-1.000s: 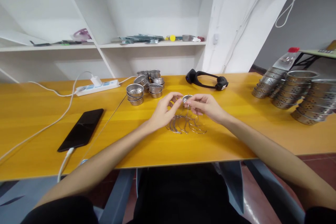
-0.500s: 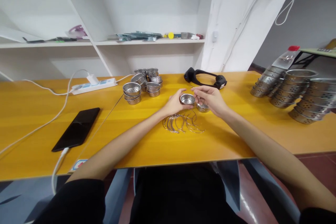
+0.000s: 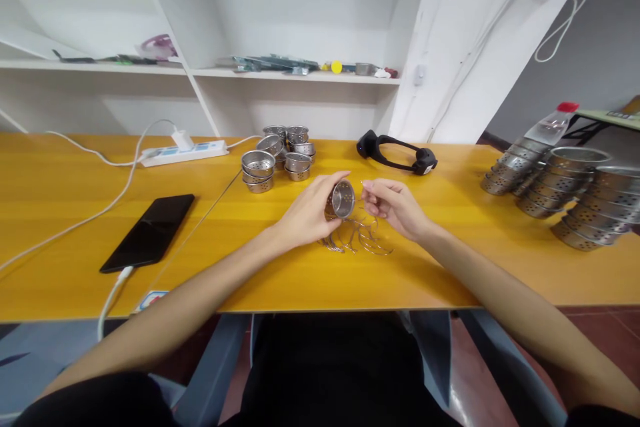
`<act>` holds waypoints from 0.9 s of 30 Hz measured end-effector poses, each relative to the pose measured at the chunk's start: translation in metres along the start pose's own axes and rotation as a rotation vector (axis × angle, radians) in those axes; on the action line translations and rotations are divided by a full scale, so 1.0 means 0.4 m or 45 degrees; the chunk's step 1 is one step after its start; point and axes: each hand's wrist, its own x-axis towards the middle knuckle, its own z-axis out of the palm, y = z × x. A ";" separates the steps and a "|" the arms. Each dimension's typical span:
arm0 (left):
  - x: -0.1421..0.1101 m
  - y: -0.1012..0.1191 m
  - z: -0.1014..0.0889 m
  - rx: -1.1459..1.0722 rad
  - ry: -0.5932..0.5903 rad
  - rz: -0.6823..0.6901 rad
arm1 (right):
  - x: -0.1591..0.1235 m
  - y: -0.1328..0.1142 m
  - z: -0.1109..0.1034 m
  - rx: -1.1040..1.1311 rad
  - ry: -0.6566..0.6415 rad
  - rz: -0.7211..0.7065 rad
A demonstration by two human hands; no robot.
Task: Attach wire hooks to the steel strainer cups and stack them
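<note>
My left hand [image 3: 311,208] is wrapped around a small perforated metal cup [image 3: 343,199], tilted so its opening faces right. Just right of the cup's rim, the fingertips of my right hand [image 3: 393,203] pinch a thin metal wire [image 3: 361,182], of which only a bit shows. Under and in front of both hands, several curved metal wires [image 3: 373,243] lie in a loose pile on the table. Part of that pile is hidden behind my left hand and the cup.
Stacked perforated cups [image 3: 259,165] stand behind on the left, taller stacks [image 3: 565,177] and a red-capped bottle [image 3: 550,123] at right. A black headset-like band [image 3: 397,152] lies at the back. Left are a phone [image 3: 149,232] and a power strip [image 3: 185,153] with cables.
My left hand has tipped the cup from upright to sideways and moved it slightly left. My right hand has come down a little. A second cup beside it no longer shows.
</note>
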 end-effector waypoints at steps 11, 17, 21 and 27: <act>-0.007 0.003 0.014 -0.053 0.006 0.051 | -0.002 0.014 0.001 -0.039 -0.034 0.064; -0.003 0.007 0.016 -0.029 -0.031 0.184 | -0.008 0.017 0.013 -0.023 -0.104 0.071; 0.000 0.004 0.013 0.043 -0.021 0.207 | -0.005 0.025 0.009 -0.050 -0.118 0.048; -0.003 0.008 0.013 0.077 -0.073 0.181 | -0.003 0.028 0.005 -0.132 -0.126 0.038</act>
